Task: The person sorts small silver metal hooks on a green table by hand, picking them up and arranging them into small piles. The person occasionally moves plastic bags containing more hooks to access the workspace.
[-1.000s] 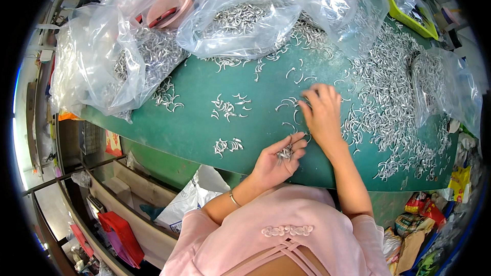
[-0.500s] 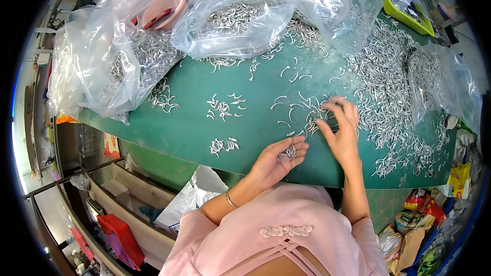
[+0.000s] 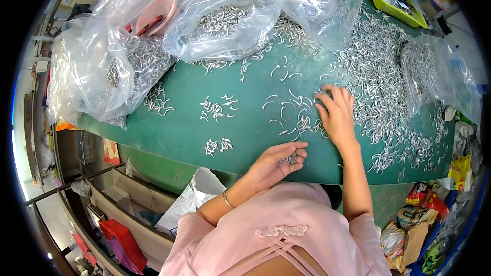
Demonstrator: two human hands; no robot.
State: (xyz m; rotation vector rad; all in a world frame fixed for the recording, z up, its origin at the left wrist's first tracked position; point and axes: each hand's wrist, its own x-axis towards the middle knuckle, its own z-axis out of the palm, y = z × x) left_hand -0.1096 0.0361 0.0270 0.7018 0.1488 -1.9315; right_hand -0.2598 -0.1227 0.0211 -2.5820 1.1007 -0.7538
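Observation:
My left hand (image 3: 279,162) is palm up with its fingers curled around several small silver curved metal pieces (image 3: 291,158), which show in the palm. My right hand (image 3: 337,115) reaches over the green tabletop, thumb and fingers bent and apart, fingertips at the edge of the big heap of the same pieces (image 3: 378,66). Nothing shows between those fingers, though the fingertips partly hide what lies under them. Loose curved pieces (image 3: 303,122) are scattered between the two hands. Two small groups, an upper one (image 3: 217,108) and a lower one (image 3: 217,146), lie farther left.
Clear plastic bags of these pieces line the far side, one in the middle (image 3: 222,23) and one at left (image 3: 138,61). Another bag (image 3: 422,69) lies at right. A pink bowl (image 3: 162,7) and a yellow-green basket (image 3: 391,0) stand at the back. Open drawers (image 3: 138,194) are lower left.
My right hand has moved up and slightly left, from above the scattered pieces to the heap's edge. My left fingers have closed more around their pieces. The whole view has shifted slightly.

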